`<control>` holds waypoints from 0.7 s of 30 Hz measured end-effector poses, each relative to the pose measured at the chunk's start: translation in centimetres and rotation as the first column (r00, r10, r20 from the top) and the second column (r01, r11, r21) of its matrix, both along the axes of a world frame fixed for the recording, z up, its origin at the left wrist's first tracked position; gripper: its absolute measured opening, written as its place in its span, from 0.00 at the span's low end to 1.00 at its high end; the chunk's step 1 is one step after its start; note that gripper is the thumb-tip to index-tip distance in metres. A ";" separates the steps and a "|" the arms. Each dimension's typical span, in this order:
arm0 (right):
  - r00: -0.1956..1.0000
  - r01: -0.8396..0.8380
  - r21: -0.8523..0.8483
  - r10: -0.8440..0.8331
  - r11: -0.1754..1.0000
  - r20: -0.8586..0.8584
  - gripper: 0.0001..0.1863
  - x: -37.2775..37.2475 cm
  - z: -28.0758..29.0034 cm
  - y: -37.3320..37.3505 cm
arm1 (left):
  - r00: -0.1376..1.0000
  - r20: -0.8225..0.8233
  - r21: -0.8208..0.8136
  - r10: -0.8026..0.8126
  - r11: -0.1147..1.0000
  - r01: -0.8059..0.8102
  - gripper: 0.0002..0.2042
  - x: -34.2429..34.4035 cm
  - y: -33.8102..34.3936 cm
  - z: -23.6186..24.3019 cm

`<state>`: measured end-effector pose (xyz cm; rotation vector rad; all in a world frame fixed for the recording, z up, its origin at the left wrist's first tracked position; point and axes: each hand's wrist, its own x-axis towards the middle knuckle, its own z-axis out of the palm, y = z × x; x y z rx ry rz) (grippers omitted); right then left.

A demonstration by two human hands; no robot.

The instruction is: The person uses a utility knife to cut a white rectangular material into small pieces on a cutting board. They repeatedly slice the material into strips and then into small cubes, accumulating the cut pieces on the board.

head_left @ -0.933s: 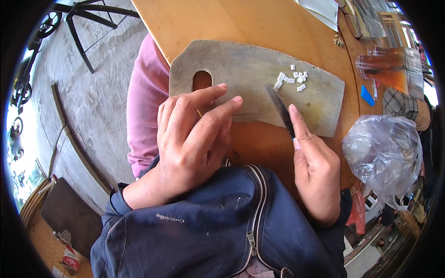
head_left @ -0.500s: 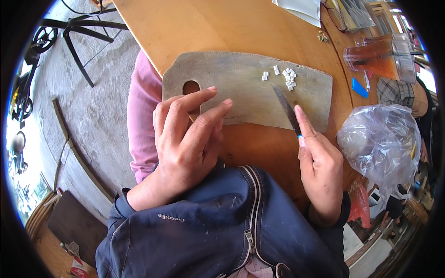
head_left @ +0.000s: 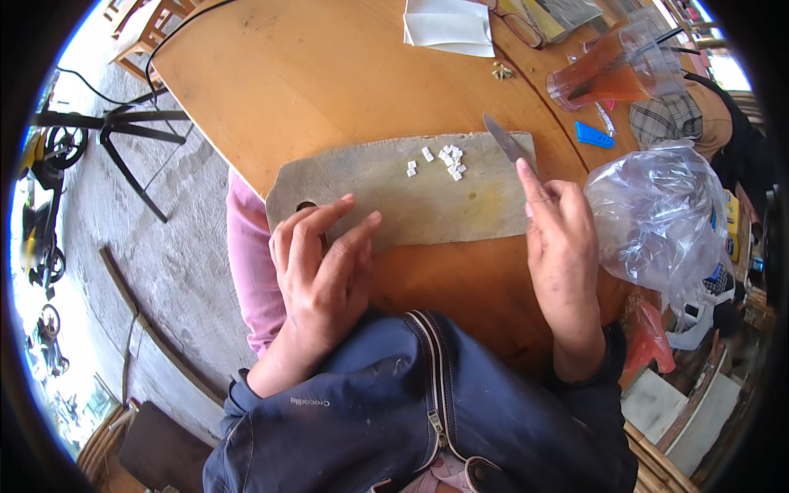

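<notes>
A worn wooden cutting board (head_left: 394, 209) lies on the table in front of me, with a hole at its left end. My left hand (head_left: 316, 267) hovers over the board's lower left part beside that hole. Its fingers are apart and hold nothing. At the board's right edge, my right hand (head_left: 565, 246) grips a small knife (head_left: 503, 140), index finger stretched along the back. The blade points up and to the left; the handle is mostly hidden in the hand. Small white cubes (head_left: 451, 160) form a loose cluster on the board's upper part, left of the blade.
To the right sit a clear plastic bag (head_left: 645, 218), a blue plastic piece (head_left: 593, 135) and a tilted-looking cup of reddish-brown drink (head_left: 608, 74). White paper (head_left: 448, 26) and eyeglasses (head_left: 519, 29) lie at the far side. A person's checked sleeve (head_left: 666, 119) shows at the right.
The knife has moved away from the white cubes to the board's right edge, its tip now beyond the far edge. My left hand keeps its spread pose near the hole. The whole view has shifted.
</notes>
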<state>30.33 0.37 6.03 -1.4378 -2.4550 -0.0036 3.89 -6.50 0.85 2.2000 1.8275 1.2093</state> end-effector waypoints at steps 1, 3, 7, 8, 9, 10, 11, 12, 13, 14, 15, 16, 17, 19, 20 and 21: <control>1.000 0.024 -0.064 -0.023 0.998 0.013 0.33 -0.2 0.0 -0.2 | 1.000 -0.008 -0.001 -0.003 1.000 0.003 0.20 0.0 -0.1 0.1; 1.000 0.007 -0.040 -0.006 0.999 0.029 0.33 -0.4 0.0 -0.1 | 1.000 0.008 -0.002 -0.013 1.000 0.013 0.18 0.0 0.2 0.2; 0.999 0.014 -0.053 -0.012 0.999 0.038 0.33 -0.5 -0.1 -0.3 | 0.994 0.036 -0.083 -0.108 0.990 0.111 0.14 -0.9 3.8 3.9; 0.999 0.020 -0.063 -0.018 0.998 0.029 0.34 -0.5 0.0 -0.4 | 0.991 0.018 -0.064 -0.133 0.989 0.134 0.13 -1.1 5.6 4.1; 1.000 0.023 -0.075 -0.022 0.997 0.018 0.34 -0.5 0.0 -0.5 | 0.988 -0.003 -0.050 -0.156 0.987 0.155 0.13 -1.4 7.6 4.3; 1.000 0.021 -0.087 -0.020 0.996 0.005 0.35 -0.6 0.0 -0.5 | 0.985 -0.027 -0.035 -0.173 0.985 0.172 0.13 -1.6 9.7 4.5; 1.000 0.016 -0.080 -0.015 0.997 0.018 0.35 -0.7 0.0 -0.5 | 0.980 -0.069 -0.039 -0.186 0.982 0.183 0.13 -1.8 11.8 4.6; 1.000 0.008 -0.072 -0.006 0.997 0.029 0.35 -0.8 -0.2 -0.4 | 0.974 -0.115 -0.043 -0.194 0.981 0.190 0.13 -1.9 14.0 4.7; 0.999 0.005 -0.064 -0.002 0.998 0.046 0.35 -0.8 -0.4 -0.4 | 0.966 -0.147 -0.014 -0.212 0.977 0.213 0.13 -1.7 16.3 4.3; 0.998 0.011 -0.064 -0.008 0.998 0.058 0.36 -0.7 -0.6 -0.4 | 0.956 -0.181 0.014 -0.231 0.971 0.237 0.14 -1.2 18.6 3.6; 0.998 0.014 -0.064 -0.009 0.998 0.065 0.36 -0.6 -0.9 -0.3 | 0.941 -0.251 0.034 -0.228 0.969 0.244 0.15 -0.8 20.6 2.7; 0.997 0.019 -0.066 -0.015 0.998 0.073 0.36 -0.4 -1.2 -0.3 | 0.920 -0.320 0.051 -0.225 0.966 0.254 0.17 -0.4 22.3 2.2; 0.997 0.015 -0.052 -0.011 0.999 0.078 0.37 -0.3 -1.5 -0.3 | 0.896 -0.362 -0.051 -0.256 0.966 0.255 0.17 0.0 23.4 2.3; 0.996 0.010 -0.029 -0.008 1.000 0.093 0.37 0.0 -2.0 -0.3 | 0.841 -0.426 -0.260 -0.333 0.936 0.239 0.19 0.7 24.7 2.6; 0.996 0.004 -0.028 -0.001 1.000 0.092 0.37 0.0 -2.0 -0.3 | 0.815 -0.470 -0.277 -0.339 0.933 0.228 0.19 0.9 25.0 2.8; 0.996 -0.002 -0.028 0.005 1.000 0.090 0.37 -0.2 -1.9 -0.2 | 0.786 -0.513 -0.294 -0.345 0.931 0.217 0.19 1.0 25.3 3.1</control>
